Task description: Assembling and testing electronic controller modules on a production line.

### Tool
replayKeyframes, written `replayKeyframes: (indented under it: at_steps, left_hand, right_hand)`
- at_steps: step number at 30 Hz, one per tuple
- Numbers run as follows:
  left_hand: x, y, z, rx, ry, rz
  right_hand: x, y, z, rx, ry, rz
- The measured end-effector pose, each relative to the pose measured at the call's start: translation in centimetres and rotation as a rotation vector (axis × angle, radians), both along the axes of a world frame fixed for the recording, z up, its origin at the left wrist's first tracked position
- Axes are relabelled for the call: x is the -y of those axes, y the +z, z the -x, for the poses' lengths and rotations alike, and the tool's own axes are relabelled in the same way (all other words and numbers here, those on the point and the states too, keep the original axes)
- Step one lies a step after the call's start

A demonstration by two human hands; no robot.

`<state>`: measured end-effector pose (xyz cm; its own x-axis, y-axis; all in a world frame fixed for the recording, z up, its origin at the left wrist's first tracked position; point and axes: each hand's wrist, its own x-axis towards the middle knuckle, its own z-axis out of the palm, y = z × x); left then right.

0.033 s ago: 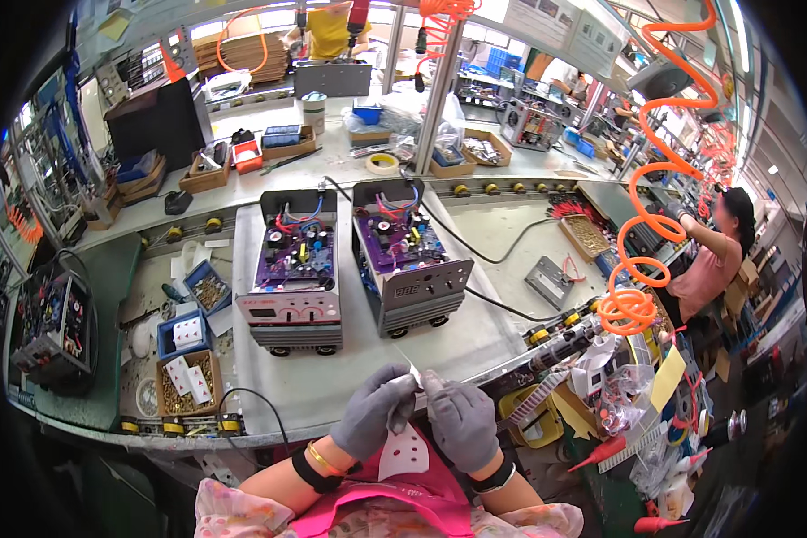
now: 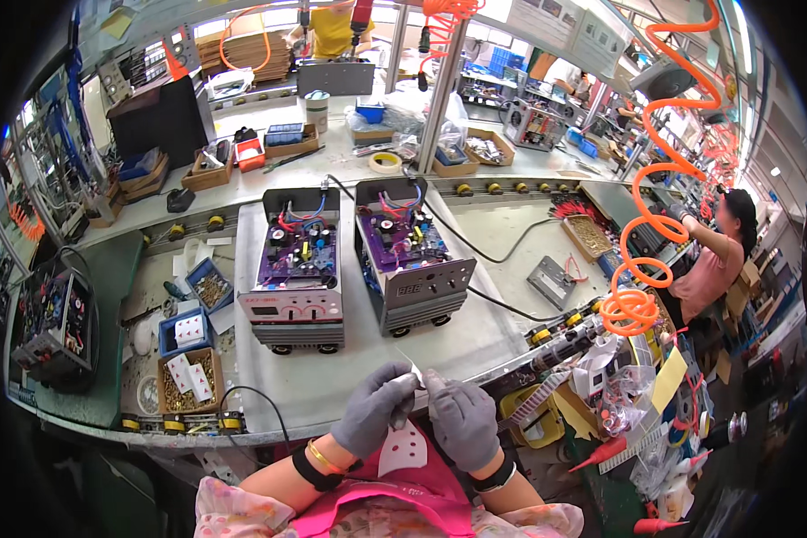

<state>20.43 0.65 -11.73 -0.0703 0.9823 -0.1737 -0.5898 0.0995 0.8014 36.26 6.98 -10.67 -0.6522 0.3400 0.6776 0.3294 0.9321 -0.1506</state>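
Observation:
In front of my body my left hand point(image 2: 376, 408), in a grey glove, is closed in a pinch with its fingertips at a thin white piece point(image 2: 413, 368). My right hand point(image 2: 462, 420), gloved likewise, pinches from the other side, its fingertips almost meeting the left ones. Below them a white label sheet point(image 2: 403, 451) with several holes shows against the pink apron; whether it joins the thin piece is hidden. Beyond my hands stand two open device housings with purple circuit boards: one with a white-and-grey front panel point(image 2: 292, 307), one with a dark front panel point(image 2: 427, 292).
At the left, a blue bin point(image 2: 185, 331) and a carton of brass screws point(image 2: 191, 381) hold white labels. Another open device point(image 2: 58, 318) stands far left. An orange coiled hose point(image 2: 641, 260) hangs right, above cluttered supplies; a co-worker point(image 2: 717, 255) stands beyond. A black cable crosses the bench.

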Motion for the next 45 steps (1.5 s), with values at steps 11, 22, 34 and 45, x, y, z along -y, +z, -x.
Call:
replayKeyframes:
  at_steps: [11, 22, 34, 45]
  left_hand:
    - [0.8, -0.9, 1.9, 0.144, 0.286, -0.269]
    - [0.2, 1.3, 3.9, -1.023, 0.276, -0.224]
    - [-3.4, -0.7, 2.7, -0.726, 0.395, -0.303]
    - [-9.2, -2.6, 4.0, -0.814, 0.333, -0.068]
  right_hand:
    - [-1.8, -4.2, 1.9, -1.024, 0.081, 1.522]
    - [-5.3, -3.6, -0.6, -0.762, -0.178, 0.908]
    - [-11.6, -4.4, -0.7, -0.518, 0.129, 1.163]
    - [-17.2, -6.8, 1.2, -0.784, 0.18, 1.171]
